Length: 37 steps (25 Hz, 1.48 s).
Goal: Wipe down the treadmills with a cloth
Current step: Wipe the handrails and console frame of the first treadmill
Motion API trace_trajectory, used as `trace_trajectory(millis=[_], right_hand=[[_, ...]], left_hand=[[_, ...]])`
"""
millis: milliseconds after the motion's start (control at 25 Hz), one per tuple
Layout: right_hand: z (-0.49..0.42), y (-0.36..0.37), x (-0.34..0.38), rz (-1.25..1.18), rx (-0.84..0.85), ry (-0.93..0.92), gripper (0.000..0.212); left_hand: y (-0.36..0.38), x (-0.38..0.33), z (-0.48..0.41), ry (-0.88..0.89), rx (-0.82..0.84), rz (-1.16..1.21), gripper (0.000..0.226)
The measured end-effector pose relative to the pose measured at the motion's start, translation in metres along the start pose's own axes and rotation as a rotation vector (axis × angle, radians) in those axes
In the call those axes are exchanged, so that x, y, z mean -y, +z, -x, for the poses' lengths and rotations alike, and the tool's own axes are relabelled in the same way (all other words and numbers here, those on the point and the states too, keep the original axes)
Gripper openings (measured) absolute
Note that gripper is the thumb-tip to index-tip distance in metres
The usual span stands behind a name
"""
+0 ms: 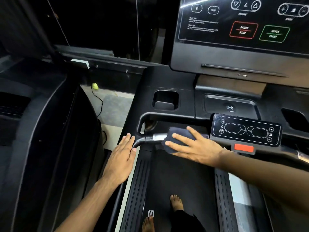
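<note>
Right hand [192, 146] is flat, fingers spread, pressing the cloth [177, 131] down on the silver bit of the bar [157, 137], just left of the small panel [245, 129]. Left hand [122, 158] is flat too, fingers together, holding nothing, thumb against the bar's left bend.

Tip, as I see it: pressing flat only gets the top, so I'd wrap the cloth round the bar and slide along it, bend included.

Can't see the bar's underside, or whether my right thumb hooks under. Bar's right end runs out of shot, the console [242, 30] far right is cut off and blurry, and the next treadmill [50, 131] on the left is too dark to judge.
</note>
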State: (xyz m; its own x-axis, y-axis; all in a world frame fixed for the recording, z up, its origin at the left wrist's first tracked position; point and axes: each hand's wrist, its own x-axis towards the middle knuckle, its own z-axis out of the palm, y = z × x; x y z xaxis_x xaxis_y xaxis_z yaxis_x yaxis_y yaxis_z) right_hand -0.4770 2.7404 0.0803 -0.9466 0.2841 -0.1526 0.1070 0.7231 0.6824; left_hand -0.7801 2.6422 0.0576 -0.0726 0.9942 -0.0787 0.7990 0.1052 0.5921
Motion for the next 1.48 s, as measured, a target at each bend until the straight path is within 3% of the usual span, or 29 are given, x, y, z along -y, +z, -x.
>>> trace_trajectory(millis=[120, 280, 400, 560, 680, 760, 840, 1000, 1120, 1160, 1320, 1480], right_hand=[[-0.047, -0.011, 0.017, -0.011, 0.072, -0.124, 0.071], [-0.032, -0.005, 0.002, 0.016, -0.037, -0.129, 0.073], [-0.072, -0.016, 0.018, 0.047, 0.021, -0.174, 0.072], [-0.057, -0.008, 0.001, -0.074, -0.049, -0.194, 0.073], [-0.062, -0.016, -0.011, -0.364, -0.048, 0.036, 0.075], [-0.104, -0.037, -0.026, -0.706, 0.173, 0.254, 0.083], [-0.142, -0.055, -0.037, -0.922, 0.365, 0.313, 0.08], [-0.136, -0.053, -0.059, -1.131, 0.512, 0.328, 0.06], [-0.092, -0.035, -0.086, -1.314, 0.652, 0.454, 0.025], [-0.09, -0.037, -0.084, -1.307, 0.647, 0.47, 0.025], [-0.108, -0.04, -0.059, -1.048, 0.493, 0.368, 0.061], [-0.059, -0.031, -0.078, -1.041, 0.56, 0.611, 0.051]], left_hand=[[0.002, 0.001, 0.001, 0.012, -0.013, 0.007, 0.051], [0.001, 0.009, 0.004, 0.03, 0.012, 0.021, 0.051], [0.002, 0.011, 0.005, 0.024, -0.012, 0.045, 0.05], [-0.001, 0.01, 0.005, 0.024, 0.011, 0.045, 0.05], [-0.002, 0.01, 0.006, 0.012, 0.009, 0.039, 0.05], [0.0, 0.008, 0.005, 0.011, 0.004, 0.033, 0.05], [0.001, 0.007, 0.005, -0.001, 0.014, 0.033, 0.05], [-0.003, 0.007, 0.003, -0.001, 0.008, 0.033, 0.05], [-0.004, 0.005, 0.002, 0.001, 0.008, 0.027, 0.05], [-0.003, 0.005, 0.003, -0.002, 0.001, 0.02, 0.05], [-0.004, 0.0, 0.002, -0.021, -0.018, 0.007, 0.052], [-0.005, -0.005, 0.0, -0.025, 0.0, 0.03, 0.052]])
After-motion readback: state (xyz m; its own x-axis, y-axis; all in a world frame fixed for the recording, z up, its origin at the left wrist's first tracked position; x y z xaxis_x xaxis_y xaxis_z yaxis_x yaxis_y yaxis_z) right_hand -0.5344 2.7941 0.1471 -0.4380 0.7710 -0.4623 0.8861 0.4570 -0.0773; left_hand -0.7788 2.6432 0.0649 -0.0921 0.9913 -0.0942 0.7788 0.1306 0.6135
